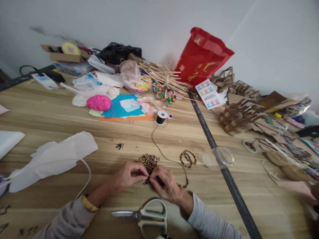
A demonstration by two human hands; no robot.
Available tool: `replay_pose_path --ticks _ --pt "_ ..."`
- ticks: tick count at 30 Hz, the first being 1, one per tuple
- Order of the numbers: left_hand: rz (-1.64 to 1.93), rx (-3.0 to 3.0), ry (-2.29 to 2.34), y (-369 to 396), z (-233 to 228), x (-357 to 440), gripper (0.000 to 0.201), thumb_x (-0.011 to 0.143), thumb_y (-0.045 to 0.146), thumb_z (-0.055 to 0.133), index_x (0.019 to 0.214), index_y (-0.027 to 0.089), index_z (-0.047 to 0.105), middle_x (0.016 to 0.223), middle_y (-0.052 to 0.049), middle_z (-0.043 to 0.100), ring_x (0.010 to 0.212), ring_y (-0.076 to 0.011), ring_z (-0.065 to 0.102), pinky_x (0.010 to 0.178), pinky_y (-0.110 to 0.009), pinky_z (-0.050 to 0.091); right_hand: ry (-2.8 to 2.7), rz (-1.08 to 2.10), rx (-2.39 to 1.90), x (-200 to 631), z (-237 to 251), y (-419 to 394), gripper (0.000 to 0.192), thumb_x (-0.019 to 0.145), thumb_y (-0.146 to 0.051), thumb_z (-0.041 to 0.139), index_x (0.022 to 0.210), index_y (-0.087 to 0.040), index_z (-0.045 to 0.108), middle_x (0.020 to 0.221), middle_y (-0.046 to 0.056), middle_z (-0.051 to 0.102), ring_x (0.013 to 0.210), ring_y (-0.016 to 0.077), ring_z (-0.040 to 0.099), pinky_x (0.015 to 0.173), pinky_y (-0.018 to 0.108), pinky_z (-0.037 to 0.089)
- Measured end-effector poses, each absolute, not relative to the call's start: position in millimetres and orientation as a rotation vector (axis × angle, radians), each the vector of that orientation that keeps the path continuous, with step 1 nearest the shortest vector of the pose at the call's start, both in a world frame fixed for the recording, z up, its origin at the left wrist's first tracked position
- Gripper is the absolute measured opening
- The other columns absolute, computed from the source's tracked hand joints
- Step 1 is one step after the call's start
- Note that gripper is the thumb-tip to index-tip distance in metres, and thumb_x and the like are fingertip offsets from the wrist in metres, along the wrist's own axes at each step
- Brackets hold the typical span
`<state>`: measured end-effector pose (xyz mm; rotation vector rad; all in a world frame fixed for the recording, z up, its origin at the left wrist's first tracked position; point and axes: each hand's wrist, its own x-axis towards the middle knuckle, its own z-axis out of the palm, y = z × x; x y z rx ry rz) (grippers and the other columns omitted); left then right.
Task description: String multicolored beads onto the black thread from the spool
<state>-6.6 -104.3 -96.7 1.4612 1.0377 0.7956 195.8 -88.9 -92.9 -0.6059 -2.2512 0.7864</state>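
My left hand [132,174] is closed in a pinch over the pile of small multicoloured beads [148,162], with what looks like one bead at its fingertips. Right against it, my right hand [166,184] pinches thin black cord; the cord's tip is too small to make out. Strung beads [184,184] show to the right of that hand, joined to the black cord [159,149] that runs back to a spool [161,117]. Finished-looking beaded bracelets [188,159] lie to the right. White-handled scissors [152,214] rest open just in front of my wrists.
Short black cord scraps [119,146] lie left of the beads. A clear coil [225,156] sits right, by a dark strip [204,124]. Pink yarn [99,102], blue sheets [117,106], a red bag [203,58] and small woven baskets [234,116] crowd the back and right.
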Motion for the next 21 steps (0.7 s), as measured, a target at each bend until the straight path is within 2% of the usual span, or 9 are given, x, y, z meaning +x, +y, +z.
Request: replay_pose_path --ticks 21 --pt "0.854 1.416 1.004 -105.3 -93.5 -4.1 0.009 0.07 0.02 0.064 0.071 0.012 0.068 0.075 -0.004 0.066 0.072 -0.016 0.061 0.069 -0.024 0.048 -2.252 0.802 -0.608 196.2 -96.6 -90.0 0.007 0.089 -0.014 0.047 0.084 -0.018 0.05 0.074 0.003 0.056 0.069 0.0129 0.051 0.061 0.023 0.04"
